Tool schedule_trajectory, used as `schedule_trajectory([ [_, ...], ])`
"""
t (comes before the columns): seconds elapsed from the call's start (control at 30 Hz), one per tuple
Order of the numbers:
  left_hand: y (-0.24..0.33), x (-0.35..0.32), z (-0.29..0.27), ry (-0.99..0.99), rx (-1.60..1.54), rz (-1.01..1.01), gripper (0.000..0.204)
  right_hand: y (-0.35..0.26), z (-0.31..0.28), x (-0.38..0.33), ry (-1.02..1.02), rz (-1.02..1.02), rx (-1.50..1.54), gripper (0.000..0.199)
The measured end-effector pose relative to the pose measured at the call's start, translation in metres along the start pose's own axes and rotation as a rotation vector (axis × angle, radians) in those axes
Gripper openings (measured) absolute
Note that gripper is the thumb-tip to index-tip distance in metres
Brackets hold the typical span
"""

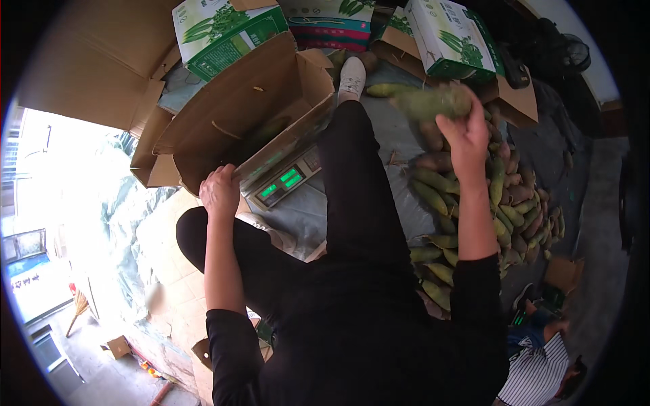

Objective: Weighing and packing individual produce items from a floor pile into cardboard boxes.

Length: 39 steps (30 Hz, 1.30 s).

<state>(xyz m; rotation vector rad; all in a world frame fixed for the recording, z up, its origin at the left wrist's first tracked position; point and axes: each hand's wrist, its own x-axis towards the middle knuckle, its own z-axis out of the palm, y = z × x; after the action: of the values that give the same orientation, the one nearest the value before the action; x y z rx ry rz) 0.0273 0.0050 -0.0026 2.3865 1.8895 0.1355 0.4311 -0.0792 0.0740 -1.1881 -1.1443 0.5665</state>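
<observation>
My right hand point(468, 139) is raised at the upper right, its fingers wrapped round a green radish point(430, 103) that is smeared by motion. Below it spreads a big heap of green radishes point(511, 215), some with brownish skin. My left hand point(221, 192) grips the near edge of an open cardboard box point(233, 101). Inside that box, in shadow, lies at least one green radish point(274, 128). The box sits on a weighing scale point(288, 179) with lit green digits, and it hides most of the scale.
Printed green-and-white cartons point(230, 30) stand along the far side, another carton point(453, 37) at the far right. My shoe point(352, 78) rests between box and heap. Grey sheeting point(399, 196) covers the floor. At the lower right is another person in a striped shirt point(538, 372).
</observation>
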Motion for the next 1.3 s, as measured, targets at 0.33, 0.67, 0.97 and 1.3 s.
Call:
schedule_trajectory([
  [0.33,-0.004,0.000,0.006,0.037,0.020,0.004,0.016,-0.016,0.158,0.042,-0.133,0.123,0.757,0.042],
  [0.67,-0.006,0.000,0.008,0.028,0.067,0.043,0.019,0.065,0.149,0.029,0.024,0.086,0.153,0.032],
  [0.97,-0.004,0.005,0.009,-0.002,0.059,0.037,0.026,0.188,-0.045,-0.096,0.337,0.612,-0.320,0.022],
  [1.3,-0.034,0.011,0.040,0.024,-0.086,0.054,0.034,0.266,-0.203,-0.293,-0.027,1.277,-1.059,0.018],
])
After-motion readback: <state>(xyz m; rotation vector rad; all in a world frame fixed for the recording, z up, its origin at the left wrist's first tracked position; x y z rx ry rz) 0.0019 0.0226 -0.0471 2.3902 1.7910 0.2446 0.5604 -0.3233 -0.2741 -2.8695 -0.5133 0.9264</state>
